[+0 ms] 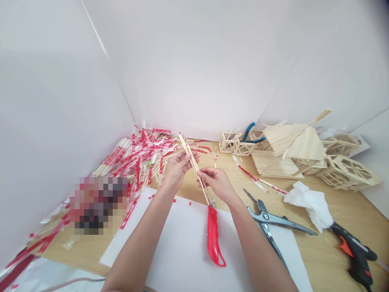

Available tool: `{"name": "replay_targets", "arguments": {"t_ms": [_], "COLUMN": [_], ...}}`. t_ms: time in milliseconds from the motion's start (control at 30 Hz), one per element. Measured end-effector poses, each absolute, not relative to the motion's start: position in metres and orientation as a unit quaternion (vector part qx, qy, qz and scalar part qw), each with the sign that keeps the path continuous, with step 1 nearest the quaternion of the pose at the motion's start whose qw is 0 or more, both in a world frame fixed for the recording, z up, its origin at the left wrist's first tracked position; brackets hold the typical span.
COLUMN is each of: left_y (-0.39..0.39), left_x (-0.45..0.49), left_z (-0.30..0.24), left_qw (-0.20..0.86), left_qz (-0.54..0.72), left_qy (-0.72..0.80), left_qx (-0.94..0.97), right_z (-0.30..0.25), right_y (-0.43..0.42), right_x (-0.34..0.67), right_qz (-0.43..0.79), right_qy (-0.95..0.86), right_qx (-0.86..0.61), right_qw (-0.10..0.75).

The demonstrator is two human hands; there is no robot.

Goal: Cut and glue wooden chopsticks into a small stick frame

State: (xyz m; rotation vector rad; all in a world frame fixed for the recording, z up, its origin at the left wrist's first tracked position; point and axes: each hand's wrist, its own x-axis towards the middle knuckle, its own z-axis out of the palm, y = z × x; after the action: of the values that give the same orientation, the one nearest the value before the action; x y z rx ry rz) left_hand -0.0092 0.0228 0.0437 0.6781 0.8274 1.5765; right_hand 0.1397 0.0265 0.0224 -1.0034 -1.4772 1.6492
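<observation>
Everywhere, white walls (pixel 194 61), wooden table (pixel 334 211).

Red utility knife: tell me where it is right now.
In the head view the red utility knife lies on the white sheet, between the forearms, just below the right hand, left of the grey shears.

A hobby craft corner; a wooden worktop (pixel 328 251) boxed by white boards carries stick-built lattice models (pixel 346 170), a glue gun (pixel 355 251), scissors (pixel 273 223) and heaped chopstick wrappers (pixel 142 158).
</observation>
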Motion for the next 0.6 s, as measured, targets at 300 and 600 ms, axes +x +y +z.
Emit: {"name": "replay_targets", "arguments": {"t_ms": [300,600], "left_y": [0.023,0.034], "left_x": [-0.011,0.002], "left_z": [0.051,0.071], "left_qw": [0.559,0.527], "left_qz": [0.677,0.68], "left_qy": [0.36,0.367], "left_qx": [0.316,0.355], "right_z": [0.028,0.032], "right_y": [0.03,0.031], "right_x": [0.15,0.153], "right_qz": [0.564,0.44], "right_qy": [-0.637,-0.651], "right_qx": [-0.4,-0.423], "right_qw": [0.341,0.451]}}
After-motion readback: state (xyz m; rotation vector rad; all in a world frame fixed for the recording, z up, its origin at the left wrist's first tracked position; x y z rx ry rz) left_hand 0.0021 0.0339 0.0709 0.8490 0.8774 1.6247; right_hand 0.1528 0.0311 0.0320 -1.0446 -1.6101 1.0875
